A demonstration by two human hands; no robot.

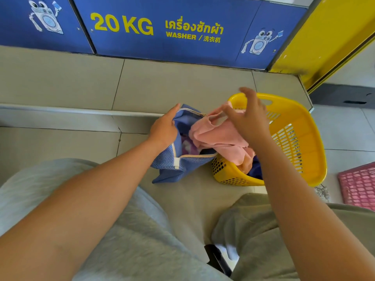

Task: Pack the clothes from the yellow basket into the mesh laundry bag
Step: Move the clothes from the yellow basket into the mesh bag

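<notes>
A blue mesh laundry bag with a white zipper lies on the floor, its mouth unzipped and wide. My left hand grips the bag's left rim and holds it apart. A purple-and-white garment shows inside the bag. My right hand pinches a pink garment that drapes from the yellow basket over the bag's mouth. A dark blue cloth lies in the basket under the pink one.
The blue base of a washer marked 20 KG runs along the back, with a yellow panel at the right. A pink basket stands at the right edge. My knees in grey trousers fill the foreground.
</notes>
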